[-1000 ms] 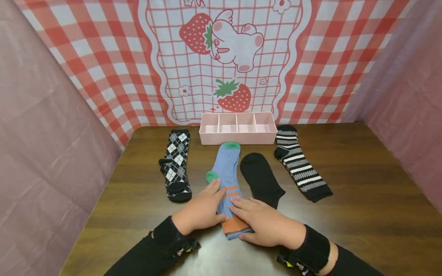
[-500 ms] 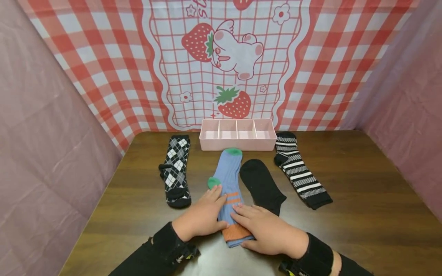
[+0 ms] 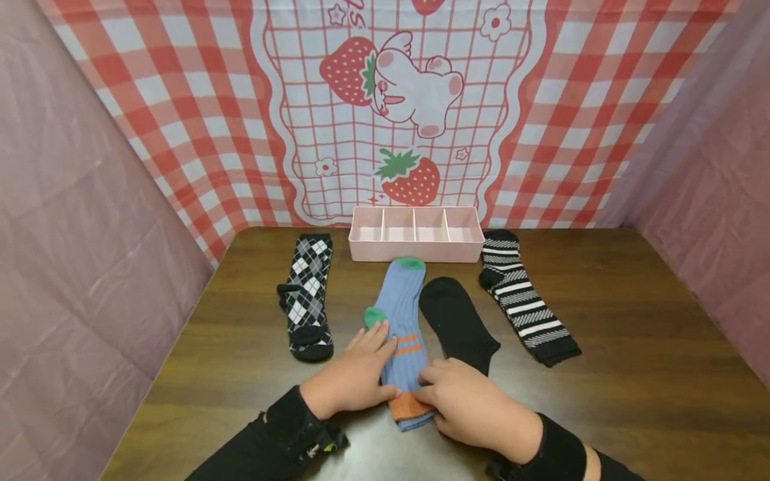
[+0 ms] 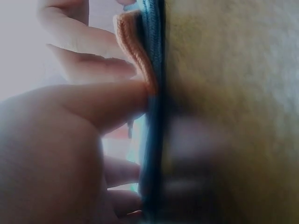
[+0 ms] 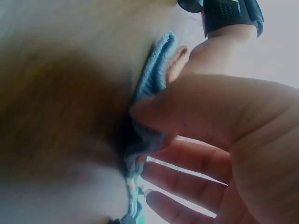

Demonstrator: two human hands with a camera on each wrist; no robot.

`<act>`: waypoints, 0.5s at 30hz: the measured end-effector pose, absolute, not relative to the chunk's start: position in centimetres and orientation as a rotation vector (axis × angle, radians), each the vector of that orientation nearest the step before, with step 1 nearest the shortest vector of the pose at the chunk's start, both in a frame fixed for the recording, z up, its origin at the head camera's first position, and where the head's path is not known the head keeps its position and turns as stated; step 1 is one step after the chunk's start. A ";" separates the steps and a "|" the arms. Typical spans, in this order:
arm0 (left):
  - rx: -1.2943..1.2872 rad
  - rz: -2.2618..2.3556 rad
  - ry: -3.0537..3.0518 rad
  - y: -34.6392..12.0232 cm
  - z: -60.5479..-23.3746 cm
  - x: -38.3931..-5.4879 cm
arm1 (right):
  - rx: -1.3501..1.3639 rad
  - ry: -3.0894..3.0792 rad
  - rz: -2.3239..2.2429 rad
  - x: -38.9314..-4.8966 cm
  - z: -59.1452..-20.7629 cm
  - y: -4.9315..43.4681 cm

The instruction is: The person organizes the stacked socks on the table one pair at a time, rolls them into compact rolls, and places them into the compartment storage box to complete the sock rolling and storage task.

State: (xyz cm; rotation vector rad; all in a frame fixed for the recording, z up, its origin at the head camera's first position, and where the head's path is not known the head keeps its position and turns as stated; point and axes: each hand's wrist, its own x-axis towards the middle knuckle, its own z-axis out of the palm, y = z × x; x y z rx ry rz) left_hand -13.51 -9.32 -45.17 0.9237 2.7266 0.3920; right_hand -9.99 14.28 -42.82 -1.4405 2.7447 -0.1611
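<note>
Nearest, the right hand (image 3: 472,404) pinches the right edge of the blue sock (image 3: 400,297) by its orange cuff (image 3: 406,406); I cannot tell how many layers the pinch takes. The left hand (image 3: 355,371) rests along the sock's left side, fingers extended. The sock lies lengthwise on the wooden table (image 3: 631,347), cuff toward the person. For a sound hold, I would gather every layer into the pinch and press with the left palm to prevent sliding or wrinkling. I would also avoid catching the black sock (image 3: 457,321), partly hidden by the right hand. Farther off, the green toe (image 3: 410,264) points at the pink tray (image 3: 415,252); I see no sock in its four compartments.
</note>
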 end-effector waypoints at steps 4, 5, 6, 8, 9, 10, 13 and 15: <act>0.918 0.404 2.720 -9.0 -45.2 -13.6 | -1.444 2.767 -0.185 -9.9 -43.0 14.2; 0.919 0.410 2.718 -8.9 -45.2 -13.6 | -1.448 2.772 -0.194 -9.9 -43.1 14.2; 0.919 0.410 2.717 -8.9 -45.2 -13.6 | -1.451 2.776 -0.209 -9.9 -43.1 14.2; 0.918 0.402 2.721 -8.7 -45.0 -13.5 | -1.445 2.781 -0.250 -9.9 -43.2 14.3; 0.923 0.393 2.731 -8.7 -44.9 -13.4 | -1.433 2.780 -0.279 -10.0 -43.2 14.3; 0.933 0.371 2.745 -8.7 -44.8 -13.3 | -1.422 2.779 -0.308 -10.0 -43.3 14.3; 1.006 0.282 2.822 -8.6 -44.2 -12.8 | -1.385 2.764 -0.412 -10.1 -43.4 14.2; 1.086 0.232 2.884 -8.5 -43.7 -12.3 | -1.371 2.753 -0.465 -10.1 -43.4 14.1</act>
